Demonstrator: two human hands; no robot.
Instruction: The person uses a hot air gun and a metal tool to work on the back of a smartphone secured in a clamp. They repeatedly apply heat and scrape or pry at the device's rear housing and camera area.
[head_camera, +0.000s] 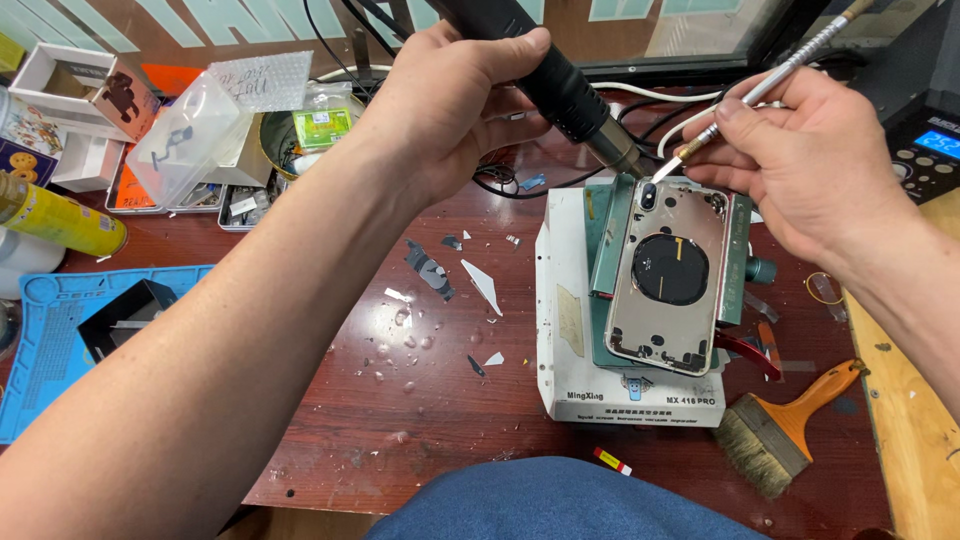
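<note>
Scraper (770, 85) pinched in right hand (810, 160) fingers touches phone housing (672, 275).

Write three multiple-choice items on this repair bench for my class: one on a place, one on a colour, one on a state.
1. Where does the brush lie?
A. right of the white base
B. on the blue mat
C. in the white box

2. What colour is the brush handle?
A. green
B. orange
C. black

3. What is the left hand doing?
A. resting flat on the table
B. gripping the heat gun
C. holding the spray can

Answers:
1 A, it lies on the table beside the base's right corner.
2 B, the handle is plainly orange.
3 B, its fingers wrap the black gun, nozzle aimed at the phone back, where the right hand holds a thin tool.
</note>
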